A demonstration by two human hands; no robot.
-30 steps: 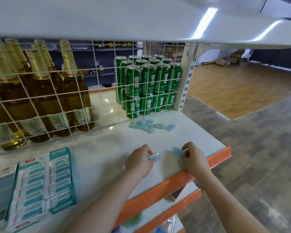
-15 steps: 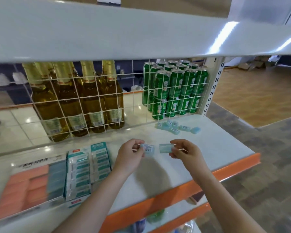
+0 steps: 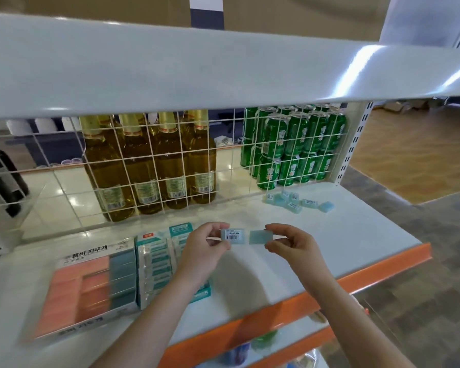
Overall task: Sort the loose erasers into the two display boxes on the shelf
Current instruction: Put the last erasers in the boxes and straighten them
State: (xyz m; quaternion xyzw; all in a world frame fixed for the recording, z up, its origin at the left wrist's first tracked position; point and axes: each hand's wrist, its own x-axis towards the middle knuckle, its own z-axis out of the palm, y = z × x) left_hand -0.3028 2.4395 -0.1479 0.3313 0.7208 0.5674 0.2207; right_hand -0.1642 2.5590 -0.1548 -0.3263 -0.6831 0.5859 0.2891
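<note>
Since raised — both erasers [image 3: 246, 237], higher.

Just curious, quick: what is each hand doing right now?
Left hand: pinches a barcoded eraser.
Right hand: pinches a plain blue eraser.

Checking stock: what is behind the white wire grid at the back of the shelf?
Behind the wire grid stand amber glass bottles and, to their right, stacked green cans. The upper shelf covers the bottle tops, and the rear cans are mostly hidden.
</note>
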